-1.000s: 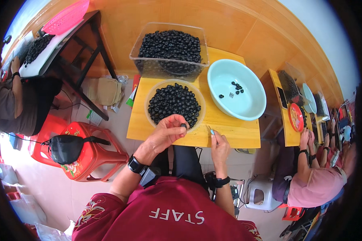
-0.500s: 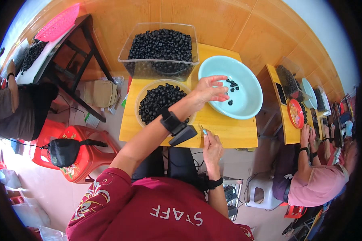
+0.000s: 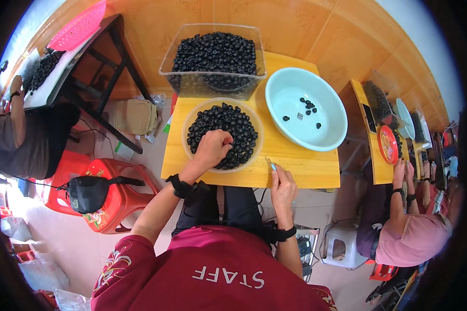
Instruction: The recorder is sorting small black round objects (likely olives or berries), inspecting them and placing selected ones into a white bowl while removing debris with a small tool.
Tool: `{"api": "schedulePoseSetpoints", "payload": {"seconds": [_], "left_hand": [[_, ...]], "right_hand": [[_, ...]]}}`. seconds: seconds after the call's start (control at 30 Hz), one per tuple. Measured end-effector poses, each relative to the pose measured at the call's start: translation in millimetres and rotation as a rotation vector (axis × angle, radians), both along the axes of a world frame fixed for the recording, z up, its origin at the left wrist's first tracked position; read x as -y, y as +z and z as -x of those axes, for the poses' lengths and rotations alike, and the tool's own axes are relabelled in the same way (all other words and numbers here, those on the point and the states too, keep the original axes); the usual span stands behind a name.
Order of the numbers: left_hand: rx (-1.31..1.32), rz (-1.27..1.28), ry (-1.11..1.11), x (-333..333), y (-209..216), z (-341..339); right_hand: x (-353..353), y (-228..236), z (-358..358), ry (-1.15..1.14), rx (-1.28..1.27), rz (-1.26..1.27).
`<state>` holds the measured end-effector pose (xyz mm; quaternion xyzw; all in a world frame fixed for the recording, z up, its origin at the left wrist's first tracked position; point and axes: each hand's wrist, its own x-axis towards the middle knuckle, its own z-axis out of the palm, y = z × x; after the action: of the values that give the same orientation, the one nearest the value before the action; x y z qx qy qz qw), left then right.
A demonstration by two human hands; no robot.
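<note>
From where I'm standing, the left hand (image 3: 213,149) is resting among the black beads (image 3: 233,123) in the round clear tub (image 3: 261,130), its fingers curling downward; I cannot make out whether they are gripping a bead. The right hand (image 3: 284,191) is pinching a slim tool (image 3: 270,162) just above the front of the yellow table (image 3: 316,171), its tip pointing up toward the tub. The beads are heaping close to the tub's rim, so a careless scoop could be sending some over, and round ones could be rolling off that near edge. The tub itself is sitting near that edge, and a forearm or the wristband (image 3: 179,186) catching it could be tipping it. The tool's tip, if it is sharp, could be pricking the left hand should the two be meeting. The pale blue basin (image 3: 297,85) seems to be jutting past the table's right side, so a knock could be upsetting it
</note>
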<state>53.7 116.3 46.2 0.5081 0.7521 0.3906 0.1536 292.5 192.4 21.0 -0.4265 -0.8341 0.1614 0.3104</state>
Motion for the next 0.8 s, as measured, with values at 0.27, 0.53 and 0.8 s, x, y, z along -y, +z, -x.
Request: {"api": "schedulePoseSetpoints", "payload": {"seconds": [0.27,0.53,0.8], "left_hand": [[-0.422,-0.08,-0.011,-21,-25,-27],[0.368,-0.177,-0.119,-1,12,-16],[1.389,-0.286,-0.205,38,53,-29]], "right_hand": [[1,0,-1,-0.007,0.05,0.019],[-2,-1,-2,0.039,-0.066,0.048],[18,64,12,0.164,-0.328,0.224]]}}
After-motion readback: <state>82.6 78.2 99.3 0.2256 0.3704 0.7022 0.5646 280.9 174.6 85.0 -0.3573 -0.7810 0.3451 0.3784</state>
